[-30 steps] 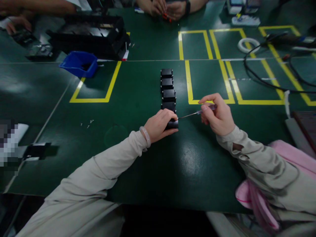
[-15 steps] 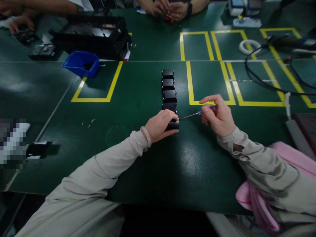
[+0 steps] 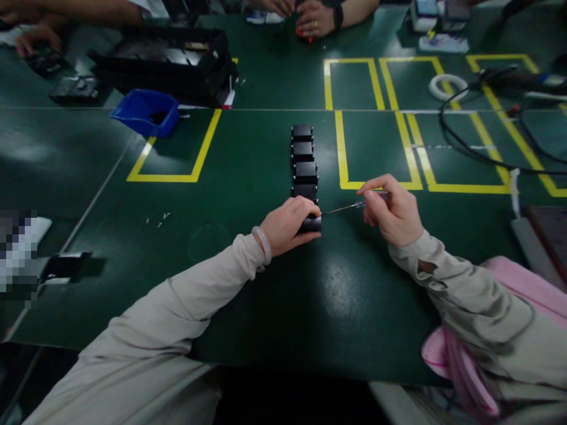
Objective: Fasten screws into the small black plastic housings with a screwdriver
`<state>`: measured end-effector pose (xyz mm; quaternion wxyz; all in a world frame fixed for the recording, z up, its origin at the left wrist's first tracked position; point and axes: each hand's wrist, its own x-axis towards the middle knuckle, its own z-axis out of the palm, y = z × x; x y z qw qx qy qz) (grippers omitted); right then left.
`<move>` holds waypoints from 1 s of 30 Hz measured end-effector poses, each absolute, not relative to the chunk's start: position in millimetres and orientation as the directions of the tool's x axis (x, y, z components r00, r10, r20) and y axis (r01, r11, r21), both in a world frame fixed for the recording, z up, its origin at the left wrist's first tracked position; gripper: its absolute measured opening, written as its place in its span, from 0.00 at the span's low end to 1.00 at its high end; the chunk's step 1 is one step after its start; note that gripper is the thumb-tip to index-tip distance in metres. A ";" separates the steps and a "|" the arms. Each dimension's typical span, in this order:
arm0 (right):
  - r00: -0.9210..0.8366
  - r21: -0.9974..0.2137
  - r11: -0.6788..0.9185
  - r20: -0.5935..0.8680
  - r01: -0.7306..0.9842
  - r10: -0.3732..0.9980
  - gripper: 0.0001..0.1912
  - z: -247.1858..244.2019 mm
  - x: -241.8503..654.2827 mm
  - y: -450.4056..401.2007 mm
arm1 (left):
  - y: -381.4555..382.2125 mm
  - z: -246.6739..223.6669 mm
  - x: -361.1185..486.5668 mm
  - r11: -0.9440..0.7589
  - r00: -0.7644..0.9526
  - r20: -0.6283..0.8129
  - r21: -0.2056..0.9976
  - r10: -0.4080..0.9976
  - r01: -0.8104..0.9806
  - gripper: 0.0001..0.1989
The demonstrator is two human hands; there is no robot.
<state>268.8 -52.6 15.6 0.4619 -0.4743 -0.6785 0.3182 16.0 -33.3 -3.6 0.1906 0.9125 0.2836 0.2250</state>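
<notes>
Closed around the nearest black block (image 3: 311,224) is my left hand (image 3: 287,224), which hides much of it. Behind this block, several similar black blocks (image 3: 305,171) stand in a row running away from me, with small shiny screw heads along their sides. My right hand (image 3: 392,209) grips a screwdriver (image 3: 359,204) by its clear handle, fingers closed on it. The screwdriver's thin shaft points left, and its tip meets the right side of the held block. Small loose screws (image 3: 160,224) lie on the green table to the left.
A blue bin (image 3: 148,112) stands at the back left before black trays (image 3: 163,65). Yellow tape (image 3: 381,185) marks rectangles on the table (image 3: 266,319). A black cable (image 3: 460,141) and white tape roll (image 3: 447,86) lie right. Another person's hands (image 3: 315,18) work across the table.
My right hand has turned slightly on the screwdriver, its index finger now curled closer to the handle. My left hand stays in place. Across the table, the other person's hands have moved apart.
</notes>
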 end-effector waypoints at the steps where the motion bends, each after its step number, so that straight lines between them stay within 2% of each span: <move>1: -0.118 -0.867 0.347 0.326 0.357 0.938 0.10 15.6 268.8 -52.6 | -33.2 -3.5 16.0 -0.766 0.738 0.302 0.474 0.604 0.433 0.15; 13: -0.122 -0.861 0.350 0.328 0.369 0.937 0.10 16.5 269.8 -53.4 | -34.0 -3.0 16.2 -0.787 0.737 0.333 0.447 0.588 0.426 0.15; 20: -0.132 -0.892 0.349 0.324 0.286 0.937 0.09 14.3 269.4 -52.5 | -33.7 -3.0 15.6 -0.781 0.739 0.322 0.457 0.592 0.427 0.15; 26: -0.121 -0.874 0.342 0.320 0.346 0.940 0.09 16.2 269.5 -52.8 | -33.3 -2.8 15.5 -0.780 0.744 0.315 0.460 0.589 0.424 0.15; 30: -0.128 -0.887 0.355 0.332 0.296 0.935 0.08 14.2 269.9 -51.4 | -33.2 -2.7 15.5 -0.784 0.745 0.321 0.457 0.585 0.420 0.14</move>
